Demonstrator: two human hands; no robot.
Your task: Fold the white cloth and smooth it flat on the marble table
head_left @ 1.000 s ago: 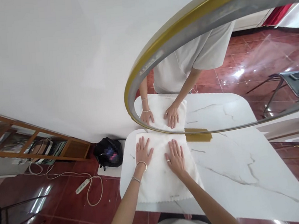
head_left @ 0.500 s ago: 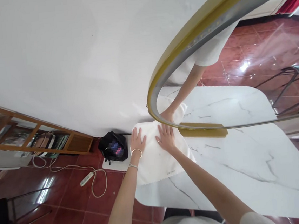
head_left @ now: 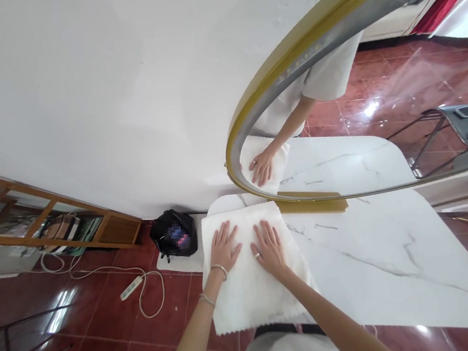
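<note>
A white cloth point(head_left: 254, 303) with scalloped edges lies spread over the left end of the marble-patterned table point(head_left: 372, 239), its near edge at the table's front. My left hand point(head_left: 223, 248), with bracelets at the wrist, rests flat on the cloth's left side, fingers spread. On the right side of the cloth, my right hand point(head_left: 269, 246), wearing a ring, presses flat with its fingers stretched out. Both palms are on the fabric and grasp nothing.
A large gold-rimmed mirror point(head_left: 248, 108) stands on a gold base point(head_left: 315, 205) at the table's back, reflecting an arm and the room. Left, a black bag point(head_left: 173, 234), a power strip point(head_left: 131, 288) with its cable and a wooden shelf point(head_left: 119, 230) stand or lie low.
The cloth and both hands on it have slid toward me, uncovering the table's back-left corner. The cloth now reaches the front edge. The view has shifted slightly.
</note>
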